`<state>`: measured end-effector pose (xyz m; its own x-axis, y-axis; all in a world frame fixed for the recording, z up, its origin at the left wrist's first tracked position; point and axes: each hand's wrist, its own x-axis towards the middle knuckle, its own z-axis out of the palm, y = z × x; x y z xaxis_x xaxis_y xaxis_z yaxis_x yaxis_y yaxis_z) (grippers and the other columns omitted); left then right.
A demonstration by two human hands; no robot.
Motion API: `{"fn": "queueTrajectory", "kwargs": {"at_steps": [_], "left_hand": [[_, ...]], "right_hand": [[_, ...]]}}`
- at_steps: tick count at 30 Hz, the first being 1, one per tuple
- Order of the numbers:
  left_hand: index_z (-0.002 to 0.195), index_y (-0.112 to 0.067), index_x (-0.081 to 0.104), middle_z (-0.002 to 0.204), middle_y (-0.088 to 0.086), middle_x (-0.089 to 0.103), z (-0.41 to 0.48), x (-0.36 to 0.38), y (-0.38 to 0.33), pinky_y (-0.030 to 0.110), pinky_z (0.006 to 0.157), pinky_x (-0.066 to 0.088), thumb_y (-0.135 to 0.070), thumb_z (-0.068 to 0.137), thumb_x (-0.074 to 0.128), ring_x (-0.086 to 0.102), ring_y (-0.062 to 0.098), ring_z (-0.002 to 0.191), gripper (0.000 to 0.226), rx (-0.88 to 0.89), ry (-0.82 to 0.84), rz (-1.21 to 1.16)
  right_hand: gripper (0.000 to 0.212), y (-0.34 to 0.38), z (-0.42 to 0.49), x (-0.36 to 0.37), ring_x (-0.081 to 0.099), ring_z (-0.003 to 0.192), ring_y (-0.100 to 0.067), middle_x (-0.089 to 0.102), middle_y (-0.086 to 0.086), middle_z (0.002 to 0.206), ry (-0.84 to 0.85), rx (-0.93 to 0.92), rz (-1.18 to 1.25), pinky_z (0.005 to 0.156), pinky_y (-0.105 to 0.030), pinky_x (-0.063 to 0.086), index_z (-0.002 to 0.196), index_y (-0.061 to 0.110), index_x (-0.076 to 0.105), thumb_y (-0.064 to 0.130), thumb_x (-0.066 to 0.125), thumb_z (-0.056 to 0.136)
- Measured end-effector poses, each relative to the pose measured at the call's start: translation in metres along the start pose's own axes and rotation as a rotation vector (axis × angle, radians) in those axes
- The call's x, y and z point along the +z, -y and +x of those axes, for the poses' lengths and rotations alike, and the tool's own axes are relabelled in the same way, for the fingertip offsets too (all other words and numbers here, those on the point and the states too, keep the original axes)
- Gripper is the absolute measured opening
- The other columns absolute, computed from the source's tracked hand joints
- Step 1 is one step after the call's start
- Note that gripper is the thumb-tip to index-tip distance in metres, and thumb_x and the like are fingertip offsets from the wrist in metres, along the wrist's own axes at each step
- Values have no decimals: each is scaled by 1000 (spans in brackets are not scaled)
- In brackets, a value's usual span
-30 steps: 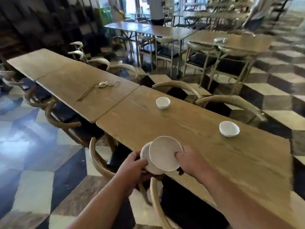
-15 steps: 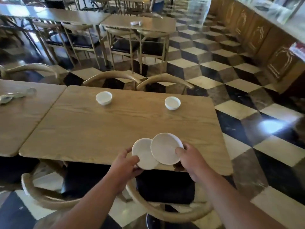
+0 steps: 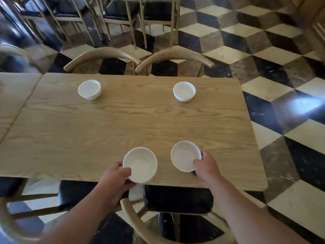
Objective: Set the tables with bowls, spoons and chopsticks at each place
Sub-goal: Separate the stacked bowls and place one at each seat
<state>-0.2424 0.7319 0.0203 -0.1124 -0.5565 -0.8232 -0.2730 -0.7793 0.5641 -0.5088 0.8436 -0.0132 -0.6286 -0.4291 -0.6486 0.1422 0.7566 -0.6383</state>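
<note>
Your left hand (image 3: 114, 180) grips the near-left bowl (image 3: 140, 164), fingers (image 3: 125, 171) curled round its rim, at the near edge of the bench (image 3: 123, 124). Your right hand (image 3: 206, 166) grips the near-right bowl (image 3: 184, 155) likewise, just beside it. The far-left bowl (image 3: 89, 89) and far-right bowl (image 3: 184, 91) stand along the far edge.

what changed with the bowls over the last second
The overlapped pair was drawn apart: the left-hand grip carried the left bowl leftward, and the right-hand grip carried the right bowl rightward, over the table. Both keep hold; nothing was let go. The far left bowl and far right bowl stayed put.
</note>
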Motion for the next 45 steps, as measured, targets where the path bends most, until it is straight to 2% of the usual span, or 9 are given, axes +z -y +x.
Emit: {"fn": "queueTrajectory", "kwargs": {"at_steps": [5,13,19,23,26,31,35,40,45], "left_hand": [[130,-13,56,131,21,60,16,5,-9,52,98,60,6,100,55,71,42,112,36,-35,-6,-22],[135,-6,54,133,23,59,34,24,-16,45,81,62,7,100,55,68,42,115,37,-49,-7,-31],[135,-5,54,131,22,60,40,32,-14,45,81,61,8,101,53,68,41,114,37,-72,16,-69],[132,-5,56,131,22,60,45,28,-10,45,82,61,7,101,53,69,41,111,34,-87,1,-104],[133,-6,56,130,22,61,48,17,-9,44,82,62,6,102,54,70,40,111,33,-89,1,-141],[127,-7,58,130,22,63,50,-26,-21,46,88,62,5,103,53,70,40,114,28,-76,-9,-253],[128,-8,57,129,21,63,55,-80,-33,45,85,62,6,102,51,69,38,112,30,-33,-32,-288],[137,-4,51,136,25,59,85,-139,-35,45,82,63,5,101,51,67,40,118,37,-19,-40,-271],[136,-10,52,138,22,59,114,-151,-30,50,92,64,4,98,54,68,40,121,41,-44,-10,-192]], "right_hand": [[29,-4,26,3,60,82,-18,59,-6,109,-27,4,-16,52,-34,59,113,19,57,-3,50,95],[23,-2,42,2,71,70,-27,56,1,100,-21,14,-18,64,-49,67,114,14,56,-2,51,98],[25,-6,47,2,68,75,-21,59,-4,111,-26,25,5,66,-48,68,112,19,56,-1,54,98],[19,-8,46,3,66,77,-18,61,-10,119,-34,21,-15,56,-37,65,112,18,55,3,56,101],[14,-6,43,6,68,74,-21,62,-12,120,-51,51,-38,66,-46,67,115,13,57,11,61,102],[53,1,19,19,63,114,-38,60,-14,134,-289,-235,-450,92,-47,54,141,13,55,24,72,92],[48,33,-2,71,62,102,-42,69,-15,117,-363,-581,-684,88,-48,55,125,10,66,17,81,80],[56,90,-7,157,65,103,-43,62,-16,127,-267,-501,-929,85,-46,54,143,16,55,13,67,89],[36,113,13,180,68,110,-35,71,-11,120,-111,-266,-931,81,-34,52,123,19,68,4,52,95]]}}
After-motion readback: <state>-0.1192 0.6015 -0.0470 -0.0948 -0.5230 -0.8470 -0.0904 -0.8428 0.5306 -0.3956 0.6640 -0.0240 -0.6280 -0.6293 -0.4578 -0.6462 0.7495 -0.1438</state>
